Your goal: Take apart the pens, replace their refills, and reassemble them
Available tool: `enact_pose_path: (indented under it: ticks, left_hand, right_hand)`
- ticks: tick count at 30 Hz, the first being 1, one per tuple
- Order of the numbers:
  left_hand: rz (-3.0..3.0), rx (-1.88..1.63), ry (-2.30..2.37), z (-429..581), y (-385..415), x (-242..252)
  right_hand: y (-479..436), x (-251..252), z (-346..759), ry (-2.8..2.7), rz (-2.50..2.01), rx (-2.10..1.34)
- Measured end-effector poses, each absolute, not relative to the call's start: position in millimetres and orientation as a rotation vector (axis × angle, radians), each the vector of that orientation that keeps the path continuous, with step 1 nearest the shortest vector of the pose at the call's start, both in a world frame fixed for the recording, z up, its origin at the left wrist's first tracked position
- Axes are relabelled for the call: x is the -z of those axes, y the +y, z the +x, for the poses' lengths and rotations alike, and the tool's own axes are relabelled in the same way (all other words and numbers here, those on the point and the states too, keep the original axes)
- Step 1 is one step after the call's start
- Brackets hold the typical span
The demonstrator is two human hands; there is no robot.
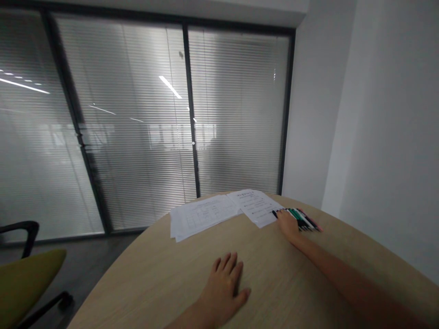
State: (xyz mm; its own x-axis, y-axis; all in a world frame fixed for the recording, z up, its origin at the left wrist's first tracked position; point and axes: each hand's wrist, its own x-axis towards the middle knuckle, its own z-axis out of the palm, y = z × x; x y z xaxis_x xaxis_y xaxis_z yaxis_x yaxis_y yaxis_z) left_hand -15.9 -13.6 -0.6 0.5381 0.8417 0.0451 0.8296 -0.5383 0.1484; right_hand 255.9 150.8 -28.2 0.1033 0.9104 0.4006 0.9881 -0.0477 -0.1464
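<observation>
My left hand (222,288) rests flat on the light wooden table (154,274), with its fingers spread and nothing in them. Farther off to the right, my right hand (288,225) reaches to the left end of a row of pens (304,219). Its fingers are closed around a dark pen (275,213), whose end pokes out on their left; the rest is hidden under the hand. The row lies side by side, with black, green, white and red pens. Just left of that hand lies a printed sheet (257,208).
More printed papers (206,215) overlap at the table's far left edge. A chair with a yellow-green seat (30,278) and black armrest stands at the left. Behind the table are glass panels with blinds (137,137), and a white wall (387,137) rises at the right.
</observation>
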Motion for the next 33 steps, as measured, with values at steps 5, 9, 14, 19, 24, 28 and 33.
enact_pose_path:
  ticks: [5,9,14,19,24,28,33]
  left_hand:
    - [2.647,-0.16,1.465,-15.0,-15.2,-2.0]
    - [2.642,-0.18,1.465,-16.0,-14.7,-0.5]
    - [2.661,-0.201,1.444,-17.7,-11.8,3.7]
    - [2.67,-0.184,1.454,-18.4,-11.7,5.1]
    - [2.665,-0.193,1.451,-17.7,-12.6,3.4]
    - [2.655,-0.167,1.46,-15.9,-13.7,-0.6]
    - [2.673,-0.165,1.463,-16.1,-14.0,1.0]
  right_hand:
    - [136.7,26.3,263.3,-1.845,-2.029,0.371]
    - [132.2,24.0,268.0,-1.824,-2.076,0.371]
    - [134.6,23.5,269.6,-1.814,-2.12,0.331]
    - [136.1,24.5,267.1,-1.787,-2.158,0.308]
    - [134.8,22.5,264.3,-1.76,-2.137,0.305]
    - [136.3,22.2,266.7,-1.728,-2.127,0.279]
    - [137.8,26.3,272.2,-1.701,-2.105,0.226]
